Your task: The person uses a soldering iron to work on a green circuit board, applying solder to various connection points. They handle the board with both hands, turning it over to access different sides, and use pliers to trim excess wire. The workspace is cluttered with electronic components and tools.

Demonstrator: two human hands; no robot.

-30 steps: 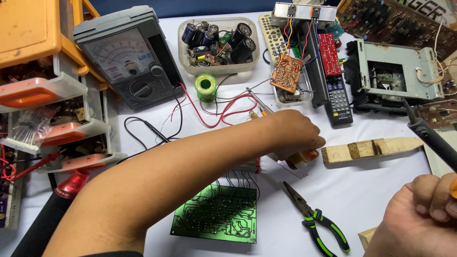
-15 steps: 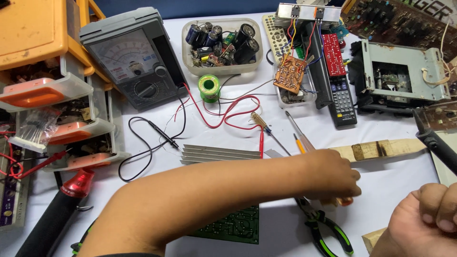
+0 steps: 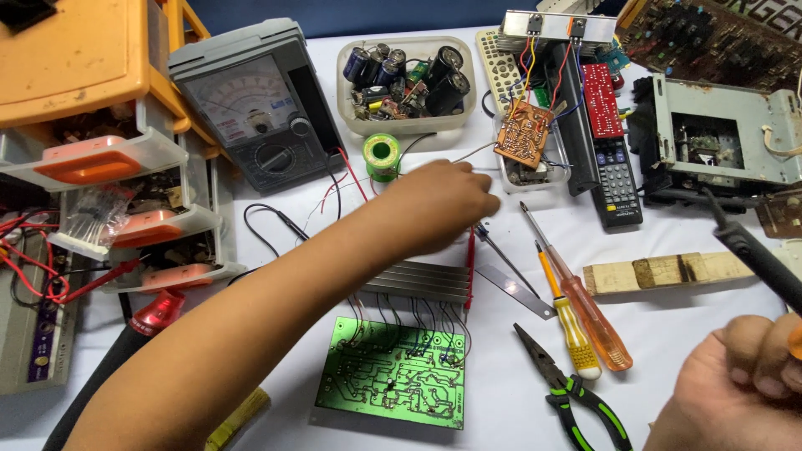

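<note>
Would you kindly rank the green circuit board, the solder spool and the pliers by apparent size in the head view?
1. green circuit board, clearly largest.
2. pliers, long but slim; partly cut off by the frame edge.
3. solder spool, smallest, though it lies farther from the camera.

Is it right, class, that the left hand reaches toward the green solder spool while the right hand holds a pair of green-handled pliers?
Not quite. In the head view the right hand holds a black soldering iron; the pliers lie on the table. The left hand does reach toward the solder spool.
</note>
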